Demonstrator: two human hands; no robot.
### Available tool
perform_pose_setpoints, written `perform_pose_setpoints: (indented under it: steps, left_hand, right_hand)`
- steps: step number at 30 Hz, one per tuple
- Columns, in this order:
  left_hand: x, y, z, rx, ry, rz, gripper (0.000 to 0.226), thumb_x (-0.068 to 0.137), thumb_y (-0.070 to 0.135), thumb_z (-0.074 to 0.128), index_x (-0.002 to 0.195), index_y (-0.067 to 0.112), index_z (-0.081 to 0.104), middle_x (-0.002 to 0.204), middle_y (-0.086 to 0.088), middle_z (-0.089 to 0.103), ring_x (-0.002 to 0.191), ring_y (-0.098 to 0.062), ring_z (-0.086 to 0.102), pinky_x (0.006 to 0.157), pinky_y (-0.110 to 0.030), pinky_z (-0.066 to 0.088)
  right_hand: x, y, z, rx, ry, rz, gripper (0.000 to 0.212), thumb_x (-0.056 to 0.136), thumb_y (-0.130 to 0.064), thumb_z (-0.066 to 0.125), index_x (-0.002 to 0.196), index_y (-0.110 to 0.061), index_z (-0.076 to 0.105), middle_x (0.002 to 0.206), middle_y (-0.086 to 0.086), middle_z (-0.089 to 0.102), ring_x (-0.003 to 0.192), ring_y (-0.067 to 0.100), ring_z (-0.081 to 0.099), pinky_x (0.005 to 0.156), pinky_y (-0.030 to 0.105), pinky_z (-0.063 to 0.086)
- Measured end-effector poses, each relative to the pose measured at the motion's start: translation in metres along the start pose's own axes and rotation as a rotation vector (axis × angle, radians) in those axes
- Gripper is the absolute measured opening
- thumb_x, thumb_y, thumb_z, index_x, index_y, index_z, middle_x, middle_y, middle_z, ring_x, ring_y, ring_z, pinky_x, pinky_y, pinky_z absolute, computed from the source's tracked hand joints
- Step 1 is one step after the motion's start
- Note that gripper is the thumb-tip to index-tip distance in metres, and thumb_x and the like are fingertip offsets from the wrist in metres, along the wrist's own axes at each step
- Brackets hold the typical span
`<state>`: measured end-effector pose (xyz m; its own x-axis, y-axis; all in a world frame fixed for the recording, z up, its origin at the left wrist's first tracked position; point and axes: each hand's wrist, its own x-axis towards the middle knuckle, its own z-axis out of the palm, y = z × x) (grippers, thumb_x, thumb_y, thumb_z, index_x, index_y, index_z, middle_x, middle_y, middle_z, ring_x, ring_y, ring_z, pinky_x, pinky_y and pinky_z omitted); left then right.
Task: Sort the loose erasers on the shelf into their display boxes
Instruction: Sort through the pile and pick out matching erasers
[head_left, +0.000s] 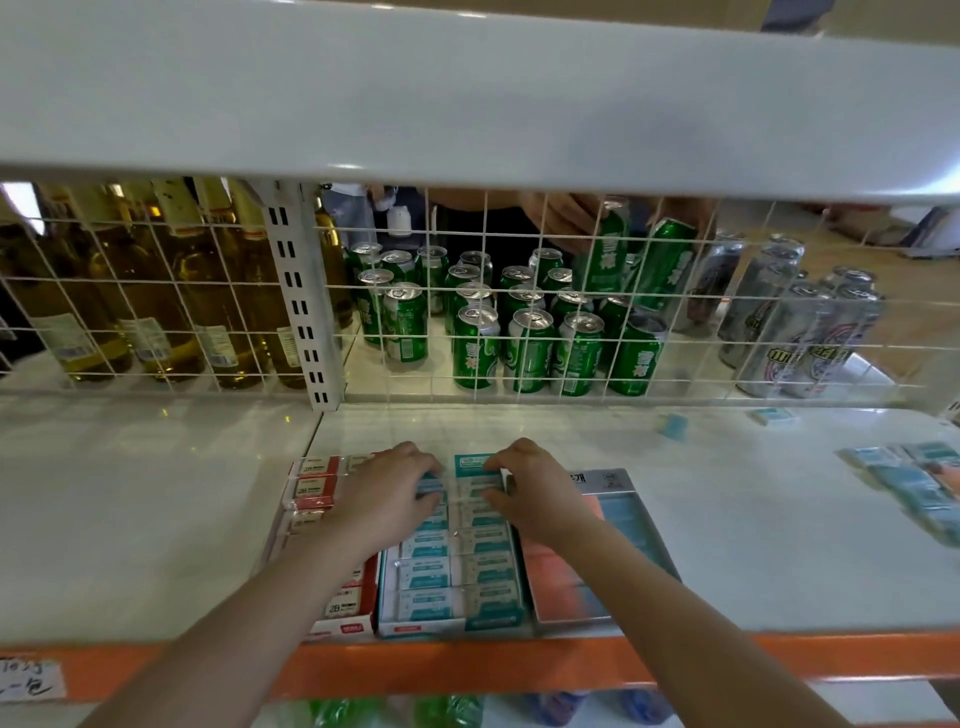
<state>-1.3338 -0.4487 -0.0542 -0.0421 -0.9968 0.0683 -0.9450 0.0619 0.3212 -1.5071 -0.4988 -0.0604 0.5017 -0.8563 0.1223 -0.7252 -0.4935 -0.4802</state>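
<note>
Head view, and both hands are down in the teal display box (415, 623) at the front edge of the white shelf (156, 519). The left hand (387, 493) curls its fingers round a teal-wrapped eraser (430, 487) at the far end of the box's left row. The right hand (535, 491) bends its fingertips onto the erasers at the far end of the right row; whether it pinches one, I cannot tell. Touching the teal box's left side sits a red-and-white box (332, 613) of 2B erasers; on its right, a pink-and-blue tray (571, 587). Well to the right of the box lies a heap of loose teal erasers (914, 488), and two strays (673, 426) rest near the wire mesh (519, 312) behind it.
</note>
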Motion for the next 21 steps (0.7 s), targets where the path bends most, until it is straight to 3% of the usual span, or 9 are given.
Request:
perform_pose_setpoints:
  steps: [4, 8, 13, 21]
  left_hand:
    - [0.008, 0.022, 0.003, -0.057, 0.006, 0.011, 0.03, 0.093, 0.03, 0.051, 0.12, 0.019, 0.057, 0.113, 0.001, 0.056, 0.101, -0.014, 0.055, 0.083, -0.026, 0.044]
    - [0.022, 0.061, 0.01, -0.128, 0.0, 0.05, 0.023, 0.092, 0.029, 0.052, 0.11, 0.018, 0.063, 0.107, 0.001, 0.059, 0.098, -0.014, 0.057, 0.087, -0.033, 0.047]
    - [0.043, 0.125, 0.026, -0.164, -0.029, 0.15, 0.019, 0.09, 0.027, 0.055, 0.105, 0.019, 0.066, 0.105, 0.002, 0.062, 0.096, -0.013, 0.057, 0.084, -0.028, 0.046]
    - [0.063, 0.227, 0.067, -0.211, -0.128, 0.25, 0.019, 0.091, 0.024, 0.054, 0.103, 0.015, 0.066, 0.104, 0.001, 0.062, 0.097, -0.014, 0.058, 0.086, -0.027, 0.046]
  right_hand:
    - [-0.013, 0.027, -0.023, 0.012, 0.038, 0.053, 0.033, 0.089, -0.022, 0.057, 0.121, -0.014, 0.058, 0.12, 0.005, 0.053, 0.106, 0.019, 0.054, 0.084, 0.02, 0.039]
    - [-0.033, 0.066, -0.058, -0.043, 0.038, 0.118, 0.033, 0.09, -0.025, 0.056, 0.122, -0.017, 0.058, 0.118, 0.004, 0.055, 0.106, 0.018, 0.054, 0.086, 0.022, 0.039]
    - [-0.069, 0.121, -0.103, -0.066, 0.08, 0.203, 0.03, 0.09, -0.022, 0.056, 0.118, -0.016, 0.06, 0.111, 0.005, 0.058, 0.099, 0.017, 0.056, 0.082, 0.018, 0.038]
    - [-0.13, 0.201, -0.15, -0.058, 0.086, 0.338, 0.028, 0.088, -0.016, 0.057, 0.116, -0.014, 0.061, 0.106, 0.007, 0.06, 0.099, 0.02, 0.057, 0.084, 0.021, 0.039]
